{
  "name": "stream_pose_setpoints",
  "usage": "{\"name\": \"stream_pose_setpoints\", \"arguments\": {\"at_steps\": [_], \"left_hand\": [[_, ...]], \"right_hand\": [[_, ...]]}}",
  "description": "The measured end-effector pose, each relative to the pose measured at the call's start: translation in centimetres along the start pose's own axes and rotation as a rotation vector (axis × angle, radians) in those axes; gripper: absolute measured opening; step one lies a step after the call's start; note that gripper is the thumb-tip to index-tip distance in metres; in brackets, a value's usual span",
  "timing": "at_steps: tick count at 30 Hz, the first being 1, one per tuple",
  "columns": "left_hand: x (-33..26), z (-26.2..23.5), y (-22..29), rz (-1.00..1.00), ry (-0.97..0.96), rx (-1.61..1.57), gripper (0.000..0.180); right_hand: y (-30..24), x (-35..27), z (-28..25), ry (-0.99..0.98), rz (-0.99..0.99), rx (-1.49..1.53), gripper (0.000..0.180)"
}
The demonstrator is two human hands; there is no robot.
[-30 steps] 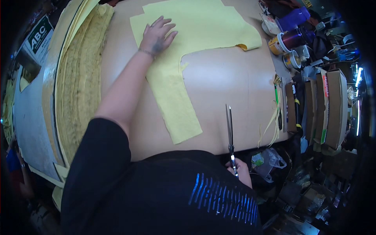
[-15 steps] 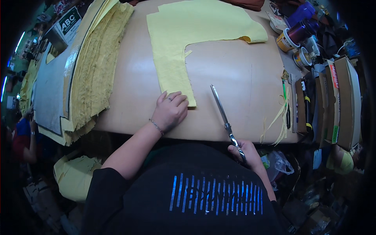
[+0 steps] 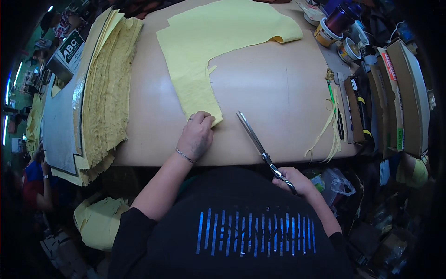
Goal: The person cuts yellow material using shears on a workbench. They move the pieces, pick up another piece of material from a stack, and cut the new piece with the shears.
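Observation:
A curved piece of yellow cloth (image 3: 193,65) lies across the table, its narrow end toward me and its wide part at the far side. My left hand (image 3: 197,137) is closed on the near end, the fingers curled over the corner; the thumb is hidden. Large metal scissors (image 3: 261,155) are in my right hand (image 3: 297,179) near the table's front edge. Their long blades look closed and point up and left, just right of the cloth without touching it. A small tab of cloth sticks out from the cloth's inner edge.
A thick stack of yellow cloth sheets (image 3: 109,83) stands at left beside a grey board (image 3: 60,130). Thin yellow strips (image 3: 331,132) hang at the table's right side. Cardboard boxes (image 3: 409,93), tubs (image 3: 348,50) and a dark tumbler (image 3: 341,18) line the right. A person works far left.
My left hand has gone from resting flatter on the cloth to gripping its near end. The view has shifted a little, and the scissors remain in my right hand.

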State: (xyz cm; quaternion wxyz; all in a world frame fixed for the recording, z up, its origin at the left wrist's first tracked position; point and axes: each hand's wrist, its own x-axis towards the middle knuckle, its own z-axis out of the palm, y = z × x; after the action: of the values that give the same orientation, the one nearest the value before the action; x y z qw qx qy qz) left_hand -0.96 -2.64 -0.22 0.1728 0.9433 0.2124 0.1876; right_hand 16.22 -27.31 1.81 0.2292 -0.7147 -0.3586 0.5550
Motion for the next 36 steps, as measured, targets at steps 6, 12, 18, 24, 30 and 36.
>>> {"name": "stream_pose_setpoints", "arguments": {"at_steps": [6, 12, 18, 24, 30, 36], "left_hand": [[0.2, -1.5, 1.7, 0.028, 0.004, -0.052, 0.034], [-0.3, -1.0, 2.1, 0.067, -0.043, 0.04, 0.039], [-0.4, -0.6, 2.0, 0.09, -0.046, 0.109, 0.037], [-0.5, -0.2, 2.1, 0.101, -0.064, 0.128, 0.036], [-0.5, -0.1, 2.0, 0.099, -0.046, 0.111, 0.036], [-0.5, 0.0, 2.1, 0.112, -0.05, 0.12, 0.037]], "right_hand": [[-3.2, 0.7, 0.1, -0.125, 0.074, -0.003, 0.055], [-4.0, 1.8, 0.8, -0.125, 0.076, 0.205, 0.059], [-4.4, 2.5, 1.6, -0.044, 0.084, 0.173, 0.059], [-5.1, 3.2, 2.1, -0.012, 0.091, 0.133, 0.062], [-4.9, 3.8, 2.3, -0.013, 0.084, 0.146, 0.062], [-4.5, 3.3, 2.1, 0.016, 0.033, 0.159, 0.062]]}}
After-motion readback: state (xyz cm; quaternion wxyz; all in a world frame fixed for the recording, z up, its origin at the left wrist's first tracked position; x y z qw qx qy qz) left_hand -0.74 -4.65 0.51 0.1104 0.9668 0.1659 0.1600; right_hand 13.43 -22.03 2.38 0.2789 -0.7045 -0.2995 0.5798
